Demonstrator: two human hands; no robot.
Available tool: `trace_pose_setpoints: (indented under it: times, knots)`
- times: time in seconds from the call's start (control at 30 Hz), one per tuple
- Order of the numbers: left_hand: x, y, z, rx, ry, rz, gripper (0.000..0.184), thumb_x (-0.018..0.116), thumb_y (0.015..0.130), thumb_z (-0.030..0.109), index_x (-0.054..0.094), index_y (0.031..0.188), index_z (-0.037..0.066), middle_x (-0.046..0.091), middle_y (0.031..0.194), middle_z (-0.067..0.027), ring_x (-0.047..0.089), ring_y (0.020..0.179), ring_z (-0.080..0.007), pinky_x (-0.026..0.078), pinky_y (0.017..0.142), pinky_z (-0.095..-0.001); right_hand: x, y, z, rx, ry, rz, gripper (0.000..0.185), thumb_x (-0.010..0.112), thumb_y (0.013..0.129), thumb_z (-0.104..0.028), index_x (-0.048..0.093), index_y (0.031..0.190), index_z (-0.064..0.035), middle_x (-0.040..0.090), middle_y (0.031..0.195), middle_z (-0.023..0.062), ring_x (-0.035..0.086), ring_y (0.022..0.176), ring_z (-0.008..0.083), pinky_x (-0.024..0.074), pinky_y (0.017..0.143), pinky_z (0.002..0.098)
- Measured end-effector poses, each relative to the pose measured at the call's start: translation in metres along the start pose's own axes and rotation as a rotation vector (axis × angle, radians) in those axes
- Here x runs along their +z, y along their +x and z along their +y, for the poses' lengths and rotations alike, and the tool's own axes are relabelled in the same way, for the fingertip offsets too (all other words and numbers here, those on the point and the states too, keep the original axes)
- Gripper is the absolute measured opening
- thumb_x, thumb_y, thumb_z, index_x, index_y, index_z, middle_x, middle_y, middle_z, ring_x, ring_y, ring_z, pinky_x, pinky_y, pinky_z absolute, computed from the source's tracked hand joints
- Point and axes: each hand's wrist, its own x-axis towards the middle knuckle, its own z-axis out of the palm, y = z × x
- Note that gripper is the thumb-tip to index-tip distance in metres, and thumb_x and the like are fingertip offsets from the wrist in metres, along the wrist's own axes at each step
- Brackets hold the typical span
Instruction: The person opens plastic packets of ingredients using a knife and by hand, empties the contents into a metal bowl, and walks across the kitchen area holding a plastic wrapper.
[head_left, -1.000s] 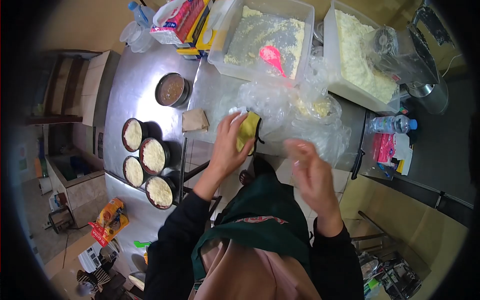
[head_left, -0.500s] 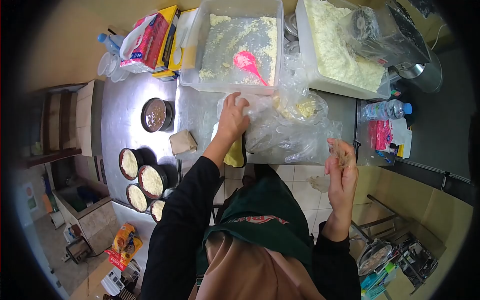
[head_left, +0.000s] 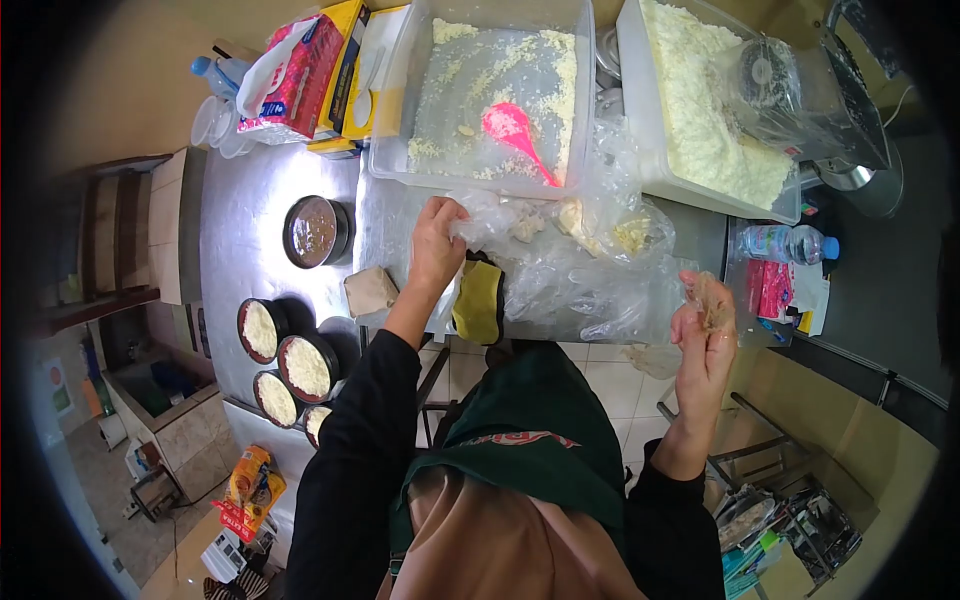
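My left hand [head_left: 436, 245] is closed in a pinch on the edge of a clear plastic bag [head_left: 560, 280], which lies crumpled across the table. Pale yellowish lumps [head_left: 632, 236] show through the plastic. Below that hand, a yellow-green cloth with dark edging [head_left: 479, 303] hangs at the table's front edge. My right hand [head_left: 703, 345] is raised near the front edge at the right, its fingers curled around a crumpled, see-through brownish film [head_left: 712, 300]. Just behind the bag, a clear plastic tub [head_left: 480, 182] contains whitish crumbs and a pink spoon [head_left: 510, 128].
Another tub [head_left: 690, 192], full of white shreds, stands back right beneath a machine [head_left: 800, 95]. Round tins [head_left: 305, 366] with white filling and a brown-filled tin [head_left: 314, 232] sit left, near a folded brown paper [head_left: 369, 291]. A water bottle [head_left: 785, 243] lies right.
My left hand has shifted a little left, drawing the bag's edge along. More of the yellow-green cloth shows. My right hand still has the film, and the view has moved slightly.
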Motion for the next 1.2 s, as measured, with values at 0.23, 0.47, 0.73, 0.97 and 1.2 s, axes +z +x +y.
trace_pose_setpoints:
  times: [0.23, 0.47, 0.73, 0.97, 1.2]
  knots:
    - [0.010, 0.001, 0.033, 0.247, 0.048, -0.124, 0.034, 0.069, 0.064, 0.013, 0.061, 0.096, 0.004, 0.049, 0.117, -0.0176, 0.046, 0.110, -0.0367, 0.038, 0.092, -0.0438, 0.007, 0.000, 0.004, 0.023, 0.013, -0.033, 0.024, 0.045, 0.092, -0.006, 0.048, 0.114, 0.0025, 0.059, 0.104, 0.0090, 0.045, 0.064, 0.0079, 0.0397, 0.061, 0.0212]
    - [0.056, 0.002, 0.048, 0.037, 0.342, -0.211, 0.029, 0.069, 0.062, 0.015, 0.061, 0.090, 0.009, 0.047, 0.118, -0.0124, 0.041, 0.113, -0.0343, 0.034, 0.091, -0.0498, 0.009, -0.005, 0.005, 0.068, -0.001, -0.054, 0.023, 0.046, 0.091, -0.002, 0.048, 0.114, 0.0024, 0.061, 0.102, 0.0083, 0.046, 0.065, 0.0063, 0.0399, 0.060, 0.0201]
    - [0.055, 0.012, 0.024, 0.275, 0.182, -0.281, 0.023, 0.064, 0.058, 0.000, 0.054, 0.077, 0.008, 0.055, 0.092, -0.0079, 0.051, 0.089, -0.0317, 0.043, 0.078, -0.0416, 0.004, -0.011, 0.005, 0.060, 0.034, -0.021, 0.022, 0.046, 0.091, -0.001, 0.048, 0.112, 0.0027, 0.060, 0.108, 0.0090, 0.046, 0.065, 0.0065, 0.0405, 0.061, 0.0206]
    - [-0.003, 0.011, 0.016, 0.135, -0.265, 0.058, 0.020, 0.064, 0.066, -0.005, 0.049, 0.077, 0.004, 0.058, 0.087, -0.0101, 0.058, 0.079, -0.0227, 0.044, 0.072, -0.0274, 0.002, -0.016, 0.003, 0.025, 0.195, 0.078, 0.021, 0.044, 0.092, -0.004, 0.049, 0.111, 0.0018, 0.060, 0.098, 0.0078, 0.042, 0.062, 0.0063, 0.0362, 0.056, 0.0198]
    - [-0.053, -0.038, 0.049, -0.132, -0.744, 0.179, 0.025, 0.057, 0.071, -0.006, 0.049, 0.091, 0.006, 0.057, 0.098, -0.0026, 0.050, 0.086, -0.0072, 0.043, 0.070, -0.0225, 0.040, -0.012, -0.058, -0.147, 0.539, -0.113, 0.023, 0.041, 0.094, -0.013, 0.046, 0.112, -0.0005, 0.045, 0.070, 0.0022, 0.035, 0.057, 0.0056, 0.0300, 0.051, 0.0210]
